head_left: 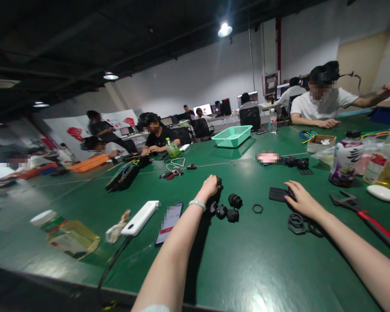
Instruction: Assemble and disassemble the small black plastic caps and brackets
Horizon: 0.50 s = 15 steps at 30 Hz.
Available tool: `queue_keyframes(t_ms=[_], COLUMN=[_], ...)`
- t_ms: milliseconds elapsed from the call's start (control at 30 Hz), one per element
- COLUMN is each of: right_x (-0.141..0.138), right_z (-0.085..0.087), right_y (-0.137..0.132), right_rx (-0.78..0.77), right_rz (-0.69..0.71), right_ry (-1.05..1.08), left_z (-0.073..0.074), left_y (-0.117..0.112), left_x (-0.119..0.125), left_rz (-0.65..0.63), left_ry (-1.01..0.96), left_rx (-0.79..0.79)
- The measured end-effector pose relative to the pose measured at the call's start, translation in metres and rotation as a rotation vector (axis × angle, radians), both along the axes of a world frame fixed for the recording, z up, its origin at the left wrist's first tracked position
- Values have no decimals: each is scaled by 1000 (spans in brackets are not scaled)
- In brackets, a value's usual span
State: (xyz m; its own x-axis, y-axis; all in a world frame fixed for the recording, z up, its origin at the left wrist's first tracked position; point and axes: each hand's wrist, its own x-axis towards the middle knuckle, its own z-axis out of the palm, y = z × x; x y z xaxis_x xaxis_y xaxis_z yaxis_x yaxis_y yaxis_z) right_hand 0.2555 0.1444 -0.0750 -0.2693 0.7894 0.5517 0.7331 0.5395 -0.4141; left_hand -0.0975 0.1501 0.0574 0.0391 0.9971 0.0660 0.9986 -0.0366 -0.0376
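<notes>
My left hand [210, 187] reaches out over the green table [240, 260], its fingers curled round a small black plastic fitting [219, 181]. Just right of it lie three more black round fittings [230, 208] and a loose black ring [257, 208]. My right hand [301, 199] rests with fingers spread on a flat black ribbed part [277, 194]. Under my right wrist lie black rings [297, 223].
A red-handled wrench [367, 216] lies at right, near bottles [344, 160]. A phone [169, 222], white power bank [141, 217] and oil bottle [65, 234] lie at left. A green basket [232, 135] stands further off. Other people sit round the table.
</notes>
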Motion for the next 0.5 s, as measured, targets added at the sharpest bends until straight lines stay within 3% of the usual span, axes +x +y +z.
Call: queue_keyframes(t_ms=[167, 267, 400, 500], right_x=[1, -5, -21, -36], right_z=[12, 35, 70, 85], right_y=[-7, -21, -56, -84], right_rx=[23, 100, 117, -123], right_rz=[-45, -97, 34, 280], right_ry=[-73, -92, -56, -66], left_z=[32, 41, 27, 7], left_y=[-27, -69, -129, -150], left_x=[29, 56, 88, 100], left_rz=[-122, -348, -474, -494], left_ry=[-44, -151, -163, -157], left_rx=[150, 164, -60, -183])
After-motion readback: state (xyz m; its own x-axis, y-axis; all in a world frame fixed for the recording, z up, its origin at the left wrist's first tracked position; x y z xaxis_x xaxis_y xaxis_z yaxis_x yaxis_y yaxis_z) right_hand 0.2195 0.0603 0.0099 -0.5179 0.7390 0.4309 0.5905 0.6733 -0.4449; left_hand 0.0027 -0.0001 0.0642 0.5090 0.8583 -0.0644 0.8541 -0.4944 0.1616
